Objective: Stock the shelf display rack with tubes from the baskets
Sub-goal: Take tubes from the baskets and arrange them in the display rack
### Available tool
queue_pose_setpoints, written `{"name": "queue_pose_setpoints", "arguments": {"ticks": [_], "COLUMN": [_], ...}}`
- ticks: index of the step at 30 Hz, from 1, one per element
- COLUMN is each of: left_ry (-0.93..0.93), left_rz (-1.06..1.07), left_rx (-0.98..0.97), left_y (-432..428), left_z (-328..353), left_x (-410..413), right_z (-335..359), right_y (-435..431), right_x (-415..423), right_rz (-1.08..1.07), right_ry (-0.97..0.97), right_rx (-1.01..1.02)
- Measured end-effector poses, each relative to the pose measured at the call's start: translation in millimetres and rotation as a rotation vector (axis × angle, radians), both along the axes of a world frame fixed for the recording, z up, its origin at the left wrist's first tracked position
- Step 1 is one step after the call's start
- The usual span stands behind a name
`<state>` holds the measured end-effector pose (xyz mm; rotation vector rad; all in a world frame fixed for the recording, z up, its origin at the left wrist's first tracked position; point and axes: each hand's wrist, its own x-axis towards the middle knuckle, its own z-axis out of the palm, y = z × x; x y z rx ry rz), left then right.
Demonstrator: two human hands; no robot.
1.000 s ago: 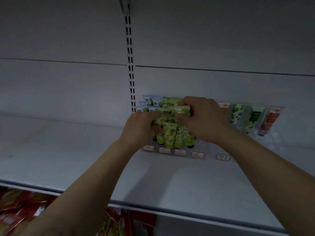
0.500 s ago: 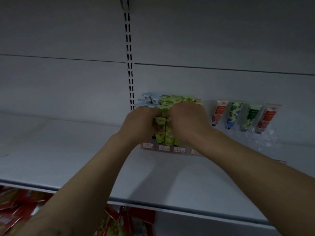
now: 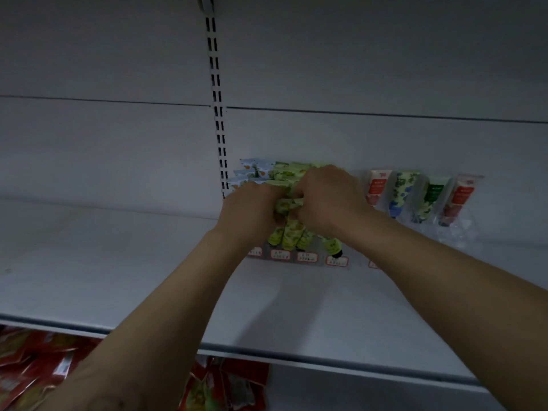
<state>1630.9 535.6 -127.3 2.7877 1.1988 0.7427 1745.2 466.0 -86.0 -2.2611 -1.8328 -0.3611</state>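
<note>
A clear display rack (image 3: 456, 232) stands at the back of the white shelf (image 3: 148, 277). Its left slots hold several yellow-green tubes (image 3: 289, 237) packed close together, with pale blue tubes (image 3: 250, 169) behind them. My left hand (image 3: 249, 212) and my right hand (image 3: 329, 197) sit knuckle to knuckle on top of the green tubes, fingers curled round one bunched green tube (image 3: 286, 204) between them. In the rack's right slots stand a red tube (image 3: 376, 186), a blue-patterned tube (image 3: 401, 194), a green tube (image 3: 430, 197) and another red tube (image 3: 458, 200). No basket is in view.
Red-framed price labels (image 3: 307, 257) line the rack's front. A slotted upright (image 3: 218, 99) runs up the back panel. Below the shelf's front edge lie red snack packets (image 3: 32, 360). The shelf surface to the left of the rack is bare.
My right hand has slid left and down from the tubes' tops to meet my left hand. Both now bunch a green tube between them. One green tube at the right now stands clear of my hand.
</note>
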Motion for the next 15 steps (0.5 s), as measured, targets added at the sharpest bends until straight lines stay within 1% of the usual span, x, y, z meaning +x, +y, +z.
{"name": "queue_pose_setpoints", "arguments": {"ticks": [6,11,15], "left_ry": [-0.085,-0.131,-0.225], "left_rz": [0.031,0.014,0.012], "left_rx": [-0.058,-0.044,-0.070], "left_y": [1,1,1], "left_z": [-6,-11,-19], "left_x": [1,0,-4], "right_z": [-7,-5,-5], "right_y": [5,5,6], "right_x": [2,1,2], "right_rz": [-0.040,-0.032,-0.017], "right_ry": [0.070,0.073,0.085], "right_rx": [0.035,0.029,0.021]}}
